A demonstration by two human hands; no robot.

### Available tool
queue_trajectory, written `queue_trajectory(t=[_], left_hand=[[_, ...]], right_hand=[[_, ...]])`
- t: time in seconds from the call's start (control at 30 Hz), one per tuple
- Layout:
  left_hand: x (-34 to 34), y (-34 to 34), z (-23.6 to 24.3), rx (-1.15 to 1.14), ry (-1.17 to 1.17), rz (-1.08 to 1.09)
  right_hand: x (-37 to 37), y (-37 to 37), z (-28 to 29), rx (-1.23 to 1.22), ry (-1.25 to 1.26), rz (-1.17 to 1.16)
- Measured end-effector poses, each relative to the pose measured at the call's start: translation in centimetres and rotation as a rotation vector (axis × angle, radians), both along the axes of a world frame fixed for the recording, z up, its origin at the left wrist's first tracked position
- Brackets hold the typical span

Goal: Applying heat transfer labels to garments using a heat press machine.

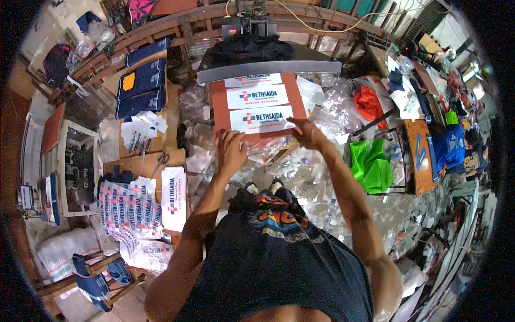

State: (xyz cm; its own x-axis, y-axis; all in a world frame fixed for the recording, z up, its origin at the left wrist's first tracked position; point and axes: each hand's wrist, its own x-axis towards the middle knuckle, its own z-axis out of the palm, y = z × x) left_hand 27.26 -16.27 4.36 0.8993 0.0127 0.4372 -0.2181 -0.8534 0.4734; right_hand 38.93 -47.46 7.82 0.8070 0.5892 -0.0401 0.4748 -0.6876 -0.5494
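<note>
Both of my hands rest at the near edge of a reddish-brown press plate [219, 107]. Three white printed strips [260, 119] lie on it in a row, each with a red-and-blue cross mark. My left hand [230, 151] lies flat at the plate's near left corner, fingers spread, holding nothing. My right hand [307, 132] touches the near right corner of the closest strip, fingers extended on it. Above the plate sits the grey upper platen [268, 67] of the heat press with a dark cloth on it.
A stack of similar white printed strips [129, 209] lies on a wooden table at my left, with one strip [174, 197] laid apart. Folded navy garments [142, 83] lie farther back left. Clear plastic bags [300, 172] litter the floor. Green bags [371, 163] hang right.
</note>
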Motion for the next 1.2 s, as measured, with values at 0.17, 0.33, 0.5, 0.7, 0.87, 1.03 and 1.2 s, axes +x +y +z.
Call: queue_trajectory(t=[0.17,0.33,0.5,0.7,0.87,1.03,1.2], left_hand=[[-3.0,0.3,-0.2,-0.257,0.098,0.078],[-8.2,-0.2,-0.4,-0.481,0.234,0.143],[-11.4,0.9,-7.9,-0.387,0.208,0.111],[-14.2,2.2,-8.0,-0.506,0.331,0.222],[-15.7,2.2,-5.9,-0.572,0.273,0.373],[-16.5,3.4,-6.9,-0.573,0.324,0.442],[-16.5,3.9,-9.5,-0.529,0.255,0.426]], right_hand=[[0.3,2.6,14.7,0.298,0.407,0.242],[3.6,6.1,29.3,0.705,0.117,0.234],[8.8,9.4,38.8,0.571,-0.079,-0.037],[17.6,12.7,41.6,0.105,-1.012,-0.068],[18.5,14.7,44.1,0.096,-0.770,-0.013],[23.4,16.3,45.8,-0.100,-0.975,-0.278],[21.7,18.3,44.4,-0.131,-0.881,-0.336]])
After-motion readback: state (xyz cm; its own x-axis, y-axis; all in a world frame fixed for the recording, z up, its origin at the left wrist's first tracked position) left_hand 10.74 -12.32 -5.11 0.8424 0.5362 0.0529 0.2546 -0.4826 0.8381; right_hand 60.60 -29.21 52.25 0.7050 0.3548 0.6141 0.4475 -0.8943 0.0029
